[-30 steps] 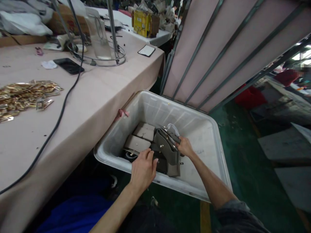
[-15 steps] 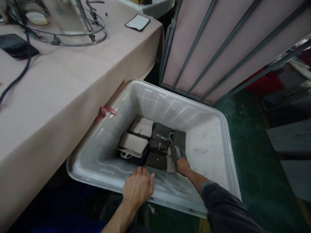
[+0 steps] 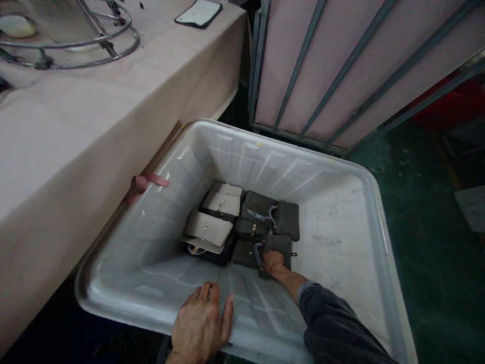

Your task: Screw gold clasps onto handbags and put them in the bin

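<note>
Inside a big white plastic tub (image 3: 333, 212) lie several small handbags, some dark grey-brown and some with cream flaps. My right hand (image 3: 273, 262) reaches down with its fingers curled closed on a dark handbag (image 3: 282, 243) lying flat at the near right of the group; its fingertips are partly hidden. Beside that hand a pale wrapped handle (image 3: 258, 254) curves up. My left hand (image 3: 200, 319) rests over the tub's near rim, fingers lying forward and thumb apart, holding no bag. To the left sit a cream-flapped handbag (image 3: 208, 227) and another cream one (image 3: 223, 199).
A covered table (image 3: 113, 116) stands along the tub's left side, bearing a round metal wire frame (image 3: 87, 45) and a white pad with dark edges (image 3: 199, 12). A pink ribbon (image 3: 146, 182) is tied at the left rim. Behind is a metal-barred panel (image 3: 314, 65); green floor (image 3: 409, 167) shows right.
My right hand has moved slightly left and down with the dark handbag, which now lies flat beside the others. My left hand stays on the rim. The view has come closer to the tub.
</note>
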`<state>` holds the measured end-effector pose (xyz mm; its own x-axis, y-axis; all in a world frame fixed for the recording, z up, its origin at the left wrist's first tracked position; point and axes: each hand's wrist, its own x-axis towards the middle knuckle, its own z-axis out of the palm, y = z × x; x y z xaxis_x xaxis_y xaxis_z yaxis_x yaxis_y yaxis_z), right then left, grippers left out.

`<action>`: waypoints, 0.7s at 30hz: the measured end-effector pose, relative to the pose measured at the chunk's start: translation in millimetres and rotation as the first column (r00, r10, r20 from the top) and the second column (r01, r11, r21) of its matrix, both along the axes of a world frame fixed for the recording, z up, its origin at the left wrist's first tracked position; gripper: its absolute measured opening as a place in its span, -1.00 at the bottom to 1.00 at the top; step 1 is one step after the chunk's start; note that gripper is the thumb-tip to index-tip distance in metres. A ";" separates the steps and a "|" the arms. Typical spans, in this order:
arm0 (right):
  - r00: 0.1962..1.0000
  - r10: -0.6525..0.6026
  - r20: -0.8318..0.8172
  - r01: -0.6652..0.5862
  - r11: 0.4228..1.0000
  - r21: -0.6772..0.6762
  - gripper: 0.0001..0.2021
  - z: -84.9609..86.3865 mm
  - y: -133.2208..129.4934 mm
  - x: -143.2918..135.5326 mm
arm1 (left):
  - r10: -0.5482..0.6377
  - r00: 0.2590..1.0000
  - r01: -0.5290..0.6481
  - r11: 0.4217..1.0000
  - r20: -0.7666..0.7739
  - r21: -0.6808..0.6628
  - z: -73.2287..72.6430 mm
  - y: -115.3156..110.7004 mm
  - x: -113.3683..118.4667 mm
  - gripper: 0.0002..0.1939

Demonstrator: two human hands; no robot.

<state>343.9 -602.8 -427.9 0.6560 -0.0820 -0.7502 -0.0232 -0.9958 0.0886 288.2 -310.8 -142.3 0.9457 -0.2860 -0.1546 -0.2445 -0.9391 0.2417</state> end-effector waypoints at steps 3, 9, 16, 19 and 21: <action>0.991 0.114 0.064 -0.115 0.993 0.005 -0.48 -11.4 -2.0 30.7 | -0.008 0.999 0.009 1.000 0.036 -0.009 -2.3 0.4 -0.8 -0.66; 0.967 0.253 -0.039 -0.253 0.967 0.015 -0.30 -46.2 -0.6 73.6 | -0.002 0.999 0.002 1.000 0.043 -0.005 -3.7 0.3 -1.5 -0.70; 0.964 0.229 -0.133 -0.238 0.970 -0.054 -0.63 -59.9 -42.6 84.5 | -0.008 0.998 0.010 1.000 0.062 -0.021 -3.5 -0.4 0.2 -0.72; 0.976 0.200 -0.087 -0.206 0.977 -0.063 -0.63 -50.9 -69.6 80.0 | 0.001 0.999 0.000 1.000 0.037 -0.020 -2.8 -0.3 1.4 -0.73; 0.983 0.178 -0.035 -0.180 0.983 -0.036 -0.60 -45.9 -80.6 72.9 | 0.003 1.000 -0.003 1.000 0.028 -0.020 -2.7 -0.1 1.6 -0.72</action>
<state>416.8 -683.5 -473.8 0.6388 0.0052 -0.7693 0.1586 -0.9794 0.1251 289.9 -310.9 -145.0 0.9504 -0.2860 -0.1223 -0.2487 -0.9348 0.2535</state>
